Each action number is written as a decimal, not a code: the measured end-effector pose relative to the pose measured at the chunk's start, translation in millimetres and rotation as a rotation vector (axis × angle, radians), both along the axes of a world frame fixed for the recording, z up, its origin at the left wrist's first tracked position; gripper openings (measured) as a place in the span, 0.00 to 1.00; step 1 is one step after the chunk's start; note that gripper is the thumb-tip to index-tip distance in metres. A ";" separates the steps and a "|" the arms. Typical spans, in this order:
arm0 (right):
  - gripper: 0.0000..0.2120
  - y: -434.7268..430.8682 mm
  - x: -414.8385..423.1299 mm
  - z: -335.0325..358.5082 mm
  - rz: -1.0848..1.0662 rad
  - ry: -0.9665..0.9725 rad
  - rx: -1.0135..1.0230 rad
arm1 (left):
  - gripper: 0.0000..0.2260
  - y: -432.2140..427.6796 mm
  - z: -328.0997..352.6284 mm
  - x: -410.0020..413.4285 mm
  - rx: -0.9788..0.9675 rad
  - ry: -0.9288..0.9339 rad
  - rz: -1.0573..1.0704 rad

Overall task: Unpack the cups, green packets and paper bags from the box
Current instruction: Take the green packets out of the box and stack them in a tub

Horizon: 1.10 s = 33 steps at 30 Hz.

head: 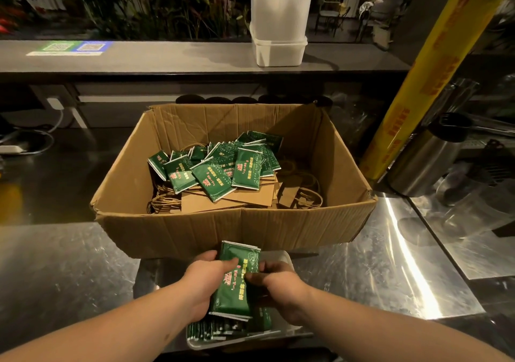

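Yellow roll leans beside a steel jug; white tub on the ledge.

Dim, warm-toned, lit from overhead. Bright streak of glare across the steel worktop on the right, duller sheen on the left; dark shadow in the far right corner of the box. Wide-angle bowing toward the edges, far background dark and soft, centre sharp.

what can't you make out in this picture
Head view:
- tray: left hand, right hand and the packet stack they hold hide most of it
- paper bags: loose packets cover them, count unclear
- dark round tops behind the box: its wall hides the rest, cups or not unclear
- packet print: too small to read
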State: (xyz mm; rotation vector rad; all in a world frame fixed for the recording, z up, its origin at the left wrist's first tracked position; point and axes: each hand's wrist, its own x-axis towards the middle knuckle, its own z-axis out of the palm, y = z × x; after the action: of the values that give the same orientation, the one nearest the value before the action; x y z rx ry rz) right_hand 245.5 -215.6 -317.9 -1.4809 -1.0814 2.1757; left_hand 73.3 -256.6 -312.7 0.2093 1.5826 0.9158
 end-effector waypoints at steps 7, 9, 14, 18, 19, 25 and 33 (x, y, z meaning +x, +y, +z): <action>0.11 6.9 4.7 9.2 -0.021 0.043 0.036 | 0.19 -3.7 3.6 2.3 0.005 0.014 -0.118; 0.09 6.0 5.1 11.6 0.007 0.053 0.021 | 0.38 -1.1 -12.0 -3.3 0.023 0.013 -0.122; 0.14 6.3 5.6 19.7 0.000 0.106 -0.177 | 0.54 1.6 -35.6 -18.0 0.031 -0.028 -0.151; 0.02 5.6 5.0 20.1 -0.016 0.057 -0.121 | 0.46 -1.6 -8.8 -14.0 0.043 -0.049 -0.116; 0.02 5.5 5.4 20.6 -0.028 0.054 -0.122 | 0.46 -2.1 -1.9 -12.4 0.060 -0.040 -0.109; 0.03 8.1 4.4 25.1 -0.056 0.015 -0.136 | 0.36 -3.3 10.8 -4.9 0.074 0.010 -0.100; 0.07 8.1 9.6 19.9 -0.320 -0.082 -0.194 | 0.32 -15.5 13.4 -17.2 0.061 0.087 -0.075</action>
State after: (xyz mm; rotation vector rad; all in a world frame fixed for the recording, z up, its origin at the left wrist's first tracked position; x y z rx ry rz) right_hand 255.1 -207.5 -298.0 -1.7055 -0.6152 2.0519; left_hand 56.1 -272.1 -299.3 0.3533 1.6167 0.9082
